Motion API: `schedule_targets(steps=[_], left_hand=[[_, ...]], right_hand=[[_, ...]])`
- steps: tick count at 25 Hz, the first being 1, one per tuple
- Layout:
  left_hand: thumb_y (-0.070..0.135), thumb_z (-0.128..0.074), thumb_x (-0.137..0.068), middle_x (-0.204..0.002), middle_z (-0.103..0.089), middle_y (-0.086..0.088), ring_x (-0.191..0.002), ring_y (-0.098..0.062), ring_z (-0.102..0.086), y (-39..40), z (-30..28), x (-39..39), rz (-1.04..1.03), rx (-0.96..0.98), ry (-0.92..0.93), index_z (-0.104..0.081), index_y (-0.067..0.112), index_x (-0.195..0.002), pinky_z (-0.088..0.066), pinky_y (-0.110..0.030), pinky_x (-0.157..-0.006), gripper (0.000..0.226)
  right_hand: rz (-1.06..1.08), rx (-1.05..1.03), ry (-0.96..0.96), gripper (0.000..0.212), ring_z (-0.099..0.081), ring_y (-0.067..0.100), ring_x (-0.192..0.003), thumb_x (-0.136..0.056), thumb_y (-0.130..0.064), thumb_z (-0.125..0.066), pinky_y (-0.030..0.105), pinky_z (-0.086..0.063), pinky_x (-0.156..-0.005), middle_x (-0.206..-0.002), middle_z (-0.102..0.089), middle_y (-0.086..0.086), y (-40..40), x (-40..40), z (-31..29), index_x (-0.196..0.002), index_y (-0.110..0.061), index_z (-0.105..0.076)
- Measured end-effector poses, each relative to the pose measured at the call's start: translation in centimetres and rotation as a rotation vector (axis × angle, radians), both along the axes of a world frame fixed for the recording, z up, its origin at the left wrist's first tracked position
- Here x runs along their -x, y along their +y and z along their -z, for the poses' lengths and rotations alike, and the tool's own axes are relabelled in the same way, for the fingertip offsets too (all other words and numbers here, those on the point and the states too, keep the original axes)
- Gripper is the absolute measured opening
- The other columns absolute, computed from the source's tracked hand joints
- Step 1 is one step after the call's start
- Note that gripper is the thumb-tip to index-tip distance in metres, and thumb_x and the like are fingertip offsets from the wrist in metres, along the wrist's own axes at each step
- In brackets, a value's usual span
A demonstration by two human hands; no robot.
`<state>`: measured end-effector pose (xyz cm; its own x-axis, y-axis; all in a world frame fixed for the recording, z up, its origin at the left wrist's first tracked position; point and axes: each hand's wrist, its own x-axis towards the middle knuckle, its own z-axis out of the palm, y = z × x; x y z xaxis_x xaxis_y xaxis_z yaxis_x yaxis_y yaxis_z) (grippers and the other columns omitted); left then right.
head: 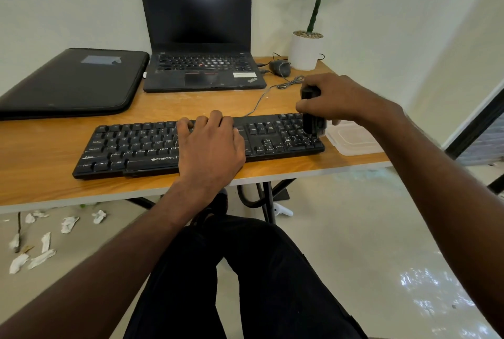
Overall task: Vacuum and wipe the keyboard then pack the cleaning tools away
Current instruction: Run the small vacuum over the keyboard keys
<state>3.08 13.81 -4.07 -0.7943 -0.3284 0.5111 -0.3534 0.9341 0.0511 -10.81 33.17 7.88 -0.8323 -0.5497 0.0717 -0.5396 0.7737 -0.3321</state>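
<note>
A black keyboard (136, 147) lies along the front of the wooden table (54, 186). My left hand (211, 145) rests palm down on its middle, fingers reaching to the far edge. My right hand (338, 98) grips a small black handheld vacuum (312, 120) upright, with its brush tip down on the number pad at the keyboard's right end. A clear plastic container (351, 139) with a lid sits just right of the keyboard.
An open black laptop (199, 38) stands behind the keyboard, a black sleeve (73, 82) to its left. A mouse (279, 67) with cable and a potted plant (306, 49) occupy the back right. Crumpled tissues (41, 237) litter the floor at left.
</note>
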Motion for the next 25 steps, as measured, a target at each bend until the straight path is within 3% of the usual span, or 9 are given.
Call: schedule_targets(steps=[2,4,7,10,12,14,18,22,25], left_hand=[[0.04,-0.036,-0.106,-0.124,-0.064,0.0,-0.11,-0.022,-0.061,0.0,0.0,0.0,-0.004,-0.001,-0.003,-0.067,0.019,-0.123,-0.029,-0.051,-0.107,0.041],[0.04,-0.036,-0.106,-0.124,-0.064,-0.001,-0.11,-0.023,-0.061,0.0,-0.1,0.0,0.001,-0.003,-0.008,-0.067,0.019,-0.123,-0.029,-0.051,-0.107,0.041],[0.04,-0.035,-0.106,-0.124,-0.064,0.0,-0.109,-0.022,-0.061,0.1,-0.1,-0.1,-0.002,0.002,-0.006,-0.066,0.019,-0.123,-0.03,-0.051,-0.106,0.041],[0.041,-0.035,-0.106,-0.124,-0.064,0.0,-0.11,-0.022,-0.061,0.0,-0.1,0.0,-0.003,-0.004,-0.008,-0.066,0.02,-0.123,-0.029,-0.051,-0.107,0.041],[0.041,-0.036,-0.106,-0.124,-0.064,0.0,-0.11,-0.022,-0.06,0.0,-0.1,0.0,0.001,-0.004,-0.011,-0.066,0.019,-0.123,-0.029,-0.051,-0.107,0.041],[0.041,-0.035,-0.106,-0.124,-0.063,-0.001,-0.111,-0.023,-0.06,0.0,0.0,0.0,-0.006,0.002,-0.012,-0.066,0.019,-0.123,-0.029,-0.051,-0.107,0.041],[0.041,-0.034,-0.105,-0.123,-0.064,-0.001,-0.11,-0.023,-0.061,-0.2,0.0,0.1,-0.005,0.01,-0.014,-0.066,0.019,-0.122,-0.029,-0.051,-0.106,0.042],[0.041,-0.032,-0.105,-0.123,-0.064,0.0,-0.109,-0.023,-0.061,0.0,0.0,0.0,-0.005,0.012,-0.01,-0.066,0.019,-0.122,-0.03,-0.051,-0.107,0.044],[0.041,-0.032,-0.105,-0.124,-0.064,-0.001,-0.108,-0.024,-0.061,-0.1,0.1,0.1,0.0,0.013,-0.01,-0.066,0.018,-0.123,-0.029,-0.05,-0.107,0.044]], right_hand=[[0.074,-0.1,0.115,0.028,-0.058,0.021,-0.082,-0.088,-0.044,-0.068,0.033,-0.047,-0.065,-0.102,-0.062,0.004,0.1,0.2,-0.1,-0.107,-0.026,-0.058],[0.062,0.001,0.257,0.032,-0.055,0.022,-0.091,-0.088,-0.044,-0.068,0.033,-0.042,-0.074,-0.102,-0.062,0.002,-0.2,0.1,-0.1,-0.111,-0.022,-0.061],[-0.124,0.266,0.134,0.032,-0.058,0.019,-0.096,-0.09,-0.039,-0.069,0.032,-0.047,-0.077,-0.104,-0.062,-0.005,-1.3,-0.9,0.3,-0.117,-0.021,-0.063],[-0.18,0.134,0.08,0.025,-0.061,0.02,-0.094,-0.087,-0.041,-0.071,0.032,-0.05,-0.071,-0.094,-0.062,-0.006,-1.7,-1.1,1.1,-0.105,-0.026,-0.062],[-0.101,-0.014,0.273,0.027,-0.058,0.021,-0.091,-0.084,-0.045,-0.071,0.032,-0.042,-0.07,-0.093,-0.06,-0.005,-1.5,-1.1,1.2,-0.102,-0.03,-0.059],[-0.089,0.033,0.375,0.028,-0.056,0.02,-0.089,-0.086,-0.043,-0.069,0.032,-0.041,-0.071,-0.095,-0.06,-0.005,-1.7,-1.3,1.2,-0.108,-0.027,-0.06],[-0.258,0.179,0.044,0.024,-0.06,0.018,-0.097,-0.09,-0.036,-0.07,0.032,-0.053,-0.077,-0.103,-0.062,-0.003,-2.0,-1.4,1.1,-0.111,-0.027,-0.06],[-0.109,-0.035,0.321,0.024,-0.059,0.022,-0.094,-0.084,-0.043,-0.071,0.033,-0.044,-0.074,-0.097,-0.062,-0.003,-1.5,-0.6,1.3,-0.098,-0.032,-0.056],[-0.186,0.238,0.208,0.025,-0.06,0.02,-0.095,-0.087,-0.039,-0.069,0.032,-0.049,-0.075,-0.099,-0.063,-0.005,-1.5,-0.5,1.3,-0.108,-0.027,-0.061]])
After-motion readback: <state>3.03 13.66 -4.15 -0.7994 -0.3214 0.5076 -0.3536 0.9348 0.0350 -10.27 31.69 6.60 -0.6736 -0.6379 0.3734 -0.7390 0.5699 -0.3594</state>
